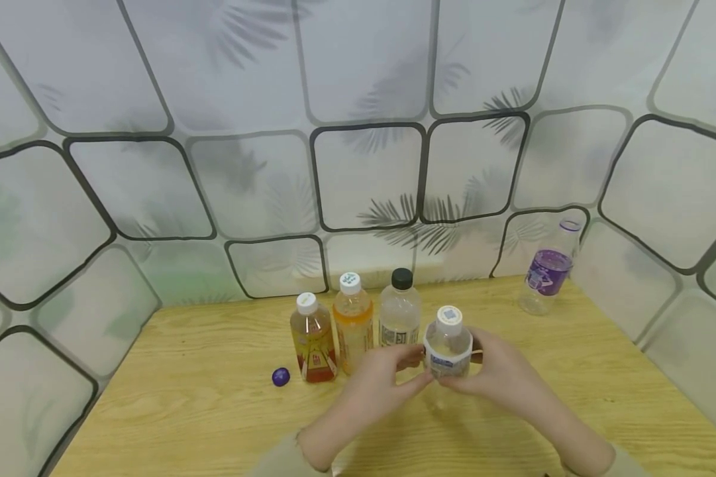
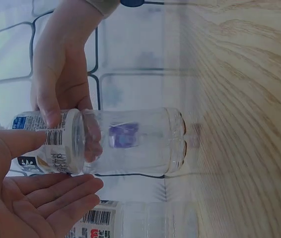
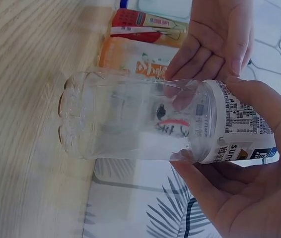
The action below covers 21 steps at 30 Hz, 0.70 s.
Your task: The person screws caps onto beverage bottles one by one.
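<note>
A clear plastic bottle point(image 1: 451, 361) with a white cap stands upright between my hands. Its printed label point(image 3: 237, 124) sits high around the upper part, its lower edge flaring a little from the wall, and the body below is bare. My right hand point(image 1: 503, 371) grips the bottle from the right, thumb and fingers at the label. From the left my left hand point(image 2: 36, 188) holds it more loosely, thumb on the label and fingers nearly straight along the other side. The bottle's base is close over the wooden table point(image 2: 249, 124).
Left of my hands stand a bottle of amber drink point(image 1: 314, 344), an orange-banded bottle point(image 1: 354, 324) and a black-capped bottle point(image 1: 400, 311). A small purple cap point(image 1: 281, 377) lies at the far left. An uncapped purple-labelled bottle point(image 1: 548, 271) stands by the back wall, right.
</note>
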Tool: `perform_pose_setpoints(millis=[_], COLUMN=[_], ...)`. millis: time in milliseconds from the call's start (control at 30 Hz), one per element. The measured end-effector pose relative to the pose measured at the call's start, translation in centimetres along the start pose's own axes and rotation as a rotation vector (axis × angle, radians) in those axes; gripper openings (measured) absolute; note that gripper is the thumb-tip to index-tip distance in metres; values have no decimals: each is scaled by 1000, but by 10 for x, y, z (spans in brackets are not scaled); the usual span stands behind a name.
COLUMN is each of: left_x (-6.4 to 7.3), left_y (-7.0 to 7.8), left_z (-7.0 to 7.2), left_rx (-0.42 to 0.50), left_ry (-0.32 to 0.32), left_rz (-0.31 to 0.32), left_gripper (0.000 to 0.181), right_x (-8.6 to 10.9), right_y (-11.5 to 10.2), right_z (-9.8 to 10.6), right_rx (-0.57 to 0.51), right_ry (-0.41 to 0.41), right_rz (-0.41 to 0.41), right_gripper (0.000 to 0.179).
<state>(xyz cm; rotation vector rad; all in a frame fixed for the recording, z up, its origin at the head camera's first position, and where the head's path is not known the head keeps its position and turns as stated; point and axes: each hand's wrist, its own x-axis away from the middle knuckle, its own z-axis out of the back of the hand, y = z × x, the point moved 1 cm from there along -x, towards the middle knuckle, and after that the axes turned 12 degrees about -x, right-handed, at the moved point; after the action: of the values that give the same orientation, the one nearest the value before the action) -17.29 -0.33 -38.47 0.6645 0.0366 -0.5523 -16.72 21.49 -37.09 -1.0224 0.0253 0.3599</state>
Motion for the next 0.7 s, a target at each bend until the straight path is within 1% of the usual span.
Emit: perform_pose_setpoints(millis=[200, 433, 700], left_x=[-3, -6, -10], left_y=[4, 6, 10], left_z=[-5, -11, -17], left_rx=[-5, -27, -18], left_ry=[-1, -8, -24], left_rz=[14, 33, 85], left_gripper=[47, 50, 59], right_x=[-4, -10, -20], right_y=[5, 11, 17], right_z=[9, 14, 17], right_rx=[9, 4, 5], right_ry=[25, 51, 85], right_rz=[18, 4, -2], right_gripper=[68, 67, 63])
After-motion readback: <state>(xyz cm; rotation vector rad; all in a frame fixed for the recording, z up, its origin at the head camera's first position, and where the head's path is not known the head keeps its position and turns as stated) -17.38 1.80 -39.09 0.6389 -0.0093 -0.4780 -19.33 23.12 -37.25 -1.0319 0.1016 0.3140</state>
